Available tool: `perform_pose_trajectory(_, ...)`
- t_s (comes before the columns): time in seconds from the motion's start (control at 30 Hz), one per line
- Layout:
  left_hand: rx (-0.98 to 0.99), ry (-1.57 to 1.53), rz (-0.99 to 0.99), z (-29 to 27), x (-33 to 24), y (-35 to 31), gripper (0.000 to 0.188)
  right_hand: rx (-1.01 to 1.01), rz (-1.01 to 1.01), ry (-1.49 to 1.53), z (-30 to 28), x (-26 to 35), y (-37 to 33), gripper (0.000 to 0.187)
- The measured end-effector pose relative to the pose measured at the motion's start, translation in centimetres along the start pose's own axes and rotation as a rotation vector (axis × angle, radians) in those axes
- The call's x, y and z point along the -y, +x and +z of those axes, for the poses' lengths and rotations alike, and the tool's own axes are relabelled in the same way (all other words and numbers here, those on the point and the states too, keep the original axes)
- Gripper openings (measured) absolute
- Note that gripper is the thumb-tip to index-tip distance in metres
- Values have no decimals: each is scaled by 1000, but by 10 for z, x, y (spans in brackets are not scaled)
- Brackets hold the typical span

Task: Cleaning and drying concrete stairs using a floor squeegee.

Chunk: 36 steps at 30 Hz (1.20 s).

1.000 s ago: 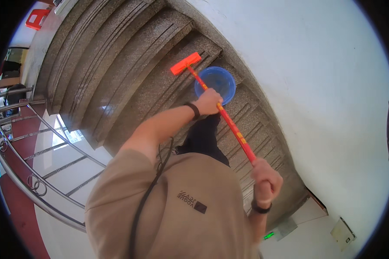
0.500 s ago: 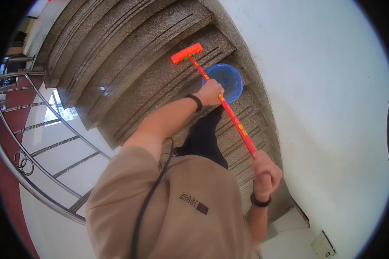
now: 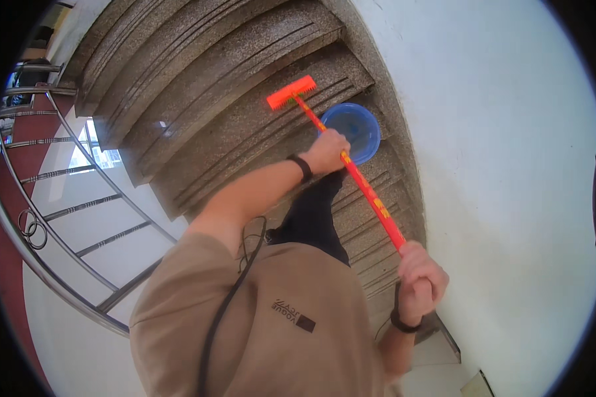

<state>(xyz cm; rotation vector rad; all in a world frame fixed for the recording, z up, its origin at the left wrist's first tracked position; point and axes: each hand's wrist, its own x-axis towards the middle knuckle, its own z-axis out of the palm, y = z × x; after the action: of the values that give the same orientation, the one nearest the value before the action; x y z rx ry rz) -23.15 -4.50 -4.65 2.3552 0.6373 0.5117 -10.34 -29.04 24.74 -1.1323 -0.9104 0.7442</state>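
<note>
A long-handled floor scrub brush with an orange-red bristled head [image 3: 291,92] rests on a speckled stone stair tread [image 3: 245,126]. Its red handle [image 3: 376,202], marked in yellow, slants down toward me on the right. My left hand [image 3: 329,151] is closed round the middle of the handle, close beside a round blue bucket [image 3: 364,142]. Lower down, my right hand [image 3: 422,281] grips the upper end of the handle. Both wrists wear dark bands. The bucket looks to hold some liquid, and my left hand and the handle overlap its near rim.
Curved steps [image 3: 198,53] rise to the upper left, with dark grooved strips. A metal railing [image 3: 79,145] bends along the left side. The white wall [image 3: 496,165] borders the stairs on the right. A dark cable [image 3: 228,311] hangs down my shirt front.
The brush head has come slightly back toward me along the tread. Both hands have shifted down and to the right with the handle, still gripping it. The whole view has shifted a little.
</note>
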Motion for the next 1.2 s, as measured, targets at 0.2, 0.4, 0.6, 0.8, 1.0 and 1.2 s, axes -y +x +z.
perform_pose_trajectory(0.2,127,199,14,-32,73,31,11,72,-65,-54,16,-61,29,10)
perform_pose_trajectory(0.4,158,244,14,-19,50,20,17,68,-44,-5,5,-45,10,9)
perform_pose_trajectory(0.6,140,109,36,6,-24,-19,15,30,-4,-29,-12,16,-34,10)
perform_pose_trajectory(0.8,44,-92,32,7,-32,-29,15,45,41,-28,-11,23,-41,12)
perform_pose_trajectory(1.0,150,94,58,-15,14,-13,15,45,-15,-16,1,-27,-33,12)
perform_pose_trajectory(1.2,259,130,3,10,-30,-29,10,-10,-4,-22,-19,11,-54,12)
